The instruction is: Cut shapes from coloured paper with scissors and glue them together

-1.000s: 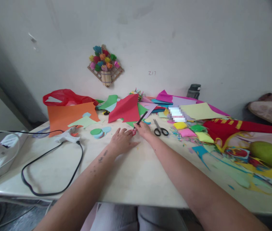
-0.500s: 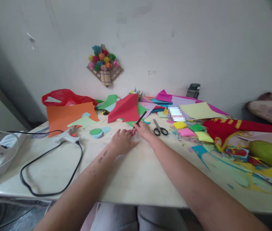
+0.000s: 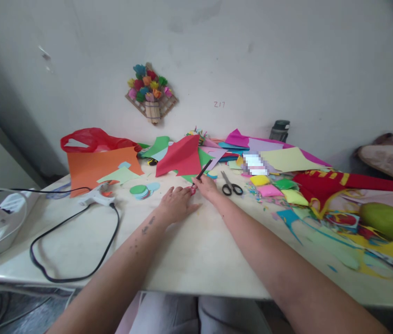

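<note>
While right hand (image 3: 208, 188) pinches slim black pen-like stick (image 3: 204, 169), left hand (image 3: 175, 204) lies at small pink-red piece (image 3: 193, 190), finger grip unclear; best keep piece pinned, stick steady.

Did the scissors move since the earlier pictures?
No. Judged against the wall flowers, the scissors show no visible shift in any direction.

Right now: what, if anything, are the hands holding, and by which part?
Right hand holds a slim black stick near its lower end. Left hand is at a small pink piece; whether it grips that cannot be told.
</note>
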Available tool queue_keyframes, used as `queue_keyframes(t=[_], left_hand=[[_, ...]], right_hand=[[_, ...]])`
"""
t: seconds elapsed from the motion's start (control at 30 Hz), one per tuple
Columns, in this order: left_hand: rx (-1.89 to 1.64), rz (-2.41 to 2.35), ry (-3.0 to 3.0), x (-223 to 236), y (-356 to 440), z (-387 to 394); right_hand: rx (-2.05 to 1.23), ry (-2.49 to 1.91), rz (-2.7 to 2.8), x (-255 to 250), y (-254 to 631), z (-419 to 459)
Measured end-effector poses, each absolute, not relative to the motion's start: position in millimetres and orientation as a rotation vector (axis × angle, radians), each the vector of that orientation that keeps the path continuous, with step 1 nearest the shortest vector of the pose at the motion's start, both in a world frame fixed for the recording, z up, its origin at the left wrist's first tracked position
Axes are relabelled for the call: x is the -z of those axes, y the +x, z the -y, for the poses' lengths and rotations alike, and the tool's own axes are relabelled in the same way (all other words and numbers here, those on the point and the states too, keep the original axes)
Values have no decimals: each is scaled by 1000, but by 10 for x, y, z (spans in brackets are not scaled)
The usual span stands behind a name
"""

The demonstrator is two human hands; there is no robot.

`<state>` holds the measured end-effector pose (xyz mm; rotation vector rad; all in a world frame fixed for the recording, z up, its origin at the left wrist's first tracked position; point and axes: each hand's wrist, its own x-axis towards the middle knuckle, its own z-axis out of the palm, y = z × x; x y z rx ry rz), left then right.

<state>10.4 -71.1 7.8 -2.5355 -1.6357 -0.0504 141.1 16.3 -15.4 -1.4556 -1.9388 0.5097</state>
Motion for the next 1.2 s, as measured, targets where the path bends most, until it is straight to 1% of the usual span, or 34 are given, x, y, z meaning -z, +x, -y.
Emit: queue_keyframes(t=[1.2], left_hand=[[61,1578,-2518,-54,70,676]], right_hand=[[-594,-1437,1835,152,1422,-139]])
